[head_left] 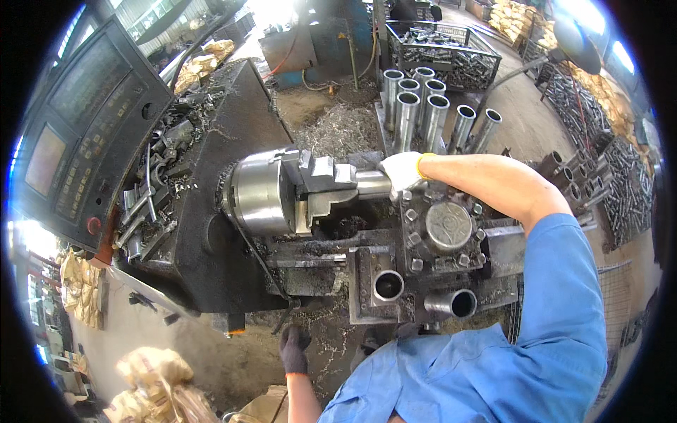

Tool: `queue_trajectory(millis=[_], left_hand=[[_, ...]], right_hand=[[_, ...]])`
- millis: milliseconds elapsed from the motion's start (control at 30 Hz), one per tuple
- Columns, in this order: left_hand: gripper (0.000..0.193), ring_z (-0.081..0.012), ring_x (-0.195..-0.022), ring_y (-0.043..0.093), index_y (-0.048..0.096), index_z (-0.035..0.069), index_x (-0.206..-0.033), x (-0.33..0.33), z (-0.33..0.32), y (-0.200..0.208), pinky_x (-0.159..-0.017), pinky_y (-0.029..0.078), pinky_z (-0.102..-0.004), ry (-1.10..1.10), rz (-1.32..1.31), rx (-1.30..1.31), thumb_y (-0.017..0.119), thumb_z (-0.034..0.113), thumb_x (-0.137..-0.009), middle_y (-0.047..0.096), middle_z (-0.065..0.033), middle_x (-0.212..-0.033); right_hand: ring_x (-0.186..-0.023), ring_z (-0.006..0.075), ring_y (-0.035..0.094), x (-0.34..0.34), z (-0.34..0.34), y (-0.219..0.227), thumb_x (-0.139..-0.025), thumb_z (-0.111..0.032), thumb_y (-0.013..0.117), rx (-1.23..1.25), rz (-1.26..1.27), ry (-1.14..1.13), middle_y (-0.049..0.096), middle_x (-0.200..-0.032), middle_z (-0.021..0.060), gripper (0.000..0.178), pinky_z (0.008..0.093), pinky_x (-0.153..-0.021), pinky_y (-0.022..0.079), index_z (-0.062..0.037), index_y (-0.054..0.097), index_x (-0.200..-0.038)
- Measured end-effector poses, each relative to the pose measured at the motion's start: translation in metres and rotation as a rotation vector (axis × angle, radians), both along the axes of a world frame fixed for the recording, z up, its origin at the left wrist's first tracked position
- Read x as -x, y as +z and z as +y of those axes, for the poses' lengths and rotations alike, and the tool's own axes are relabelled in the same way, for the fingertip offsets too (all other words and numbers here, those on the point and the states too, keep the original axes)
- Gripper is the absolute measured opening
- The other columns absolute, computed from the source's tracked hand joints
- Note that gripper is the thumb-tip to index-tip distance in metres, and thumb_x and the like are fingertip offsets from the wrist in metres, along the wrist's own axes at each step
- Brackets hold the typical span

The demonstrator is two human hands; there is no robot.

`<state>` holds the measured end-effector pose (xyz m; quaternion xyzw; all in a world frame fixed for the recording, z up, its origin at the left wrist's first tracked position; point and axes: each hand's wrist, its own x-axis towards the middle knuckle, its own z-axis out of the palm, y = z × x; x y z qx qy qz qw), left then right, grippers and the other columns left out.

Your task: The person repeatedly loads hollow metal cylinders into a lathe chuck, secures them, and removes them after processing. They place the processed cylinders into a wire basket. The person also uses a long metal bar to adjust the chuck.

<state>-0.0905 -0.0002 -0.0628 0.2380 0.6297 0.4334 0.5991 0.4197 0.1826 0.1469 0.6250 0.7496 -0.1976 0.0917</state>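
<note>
My right hand (404,171), in a white glove with a yellow cuff, is wrapped round the outer end of a steel tube (371,182). The tube's other end sits between the stepped jaws of a lathe chuck (264,192). Just right of that hand is the square tool post (449,226) with its round cap and bolts. Low at the front, my left hand (295,349) wears a dark glove, beside the lower end of a bent black lever (283,319); its fingers do not show clearly. One tube stands upright (388,285) on the carriage, and another tube (451,303) lies next to it.
Several steel tubes (407,121) stand behind the tool post. A control panel (90,134) rises at the left, beside loose tools and chips (150,187) on the headstock. A wire bin of metal parts (444,56) is at the back; sacks (155,384) lie lower left.
</note>
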Motion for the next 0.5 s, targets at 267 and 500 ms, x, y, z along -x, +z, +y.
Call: queue_trajectory(millis=[267, 500], left_hand=[[0.047, -0.0245, -0.073, 0.055, 0.063, 0.018, -0.106, 0.152, 0.051, -0.056, -0.063, 0.044, -0.042, 0.291, -0.284, -0.08, 0.044, 0.061, -0.107, 0.057, -0.0005, -0.082], [0.058, -0.0181, -0.055, 0.047, 0.064, 0.015, -0.093, 0.165, 0.063, 0.003, -0.054, 0.038, -0.0353, 0.302, -0.544, -0.011, 0.049, 0.07, -0.102, 0.053, 0.0018, -0.065]], right_hand=[[-0.092, 0.0351, 0.076, 0.003, 0.008, -0.006, -0.068, -0.049, 0.088, -0.198, 0.221, 0.14, 0.078, -0.102, 0.0205, 0.074, 0.0447, -0.082, 0.06, 0.0006, 0.07, -0.121], [-0.085, 0.028, 0.075, 0.017, 0.021, -0.003, -0.068, -0.032, 0.085, -0.037, 0.215, -0.04, 0.079, -0.095, 0.0156, 0.046, 0.0423, -0.075, 0.058, -0.003, 0.08, -0.103]])
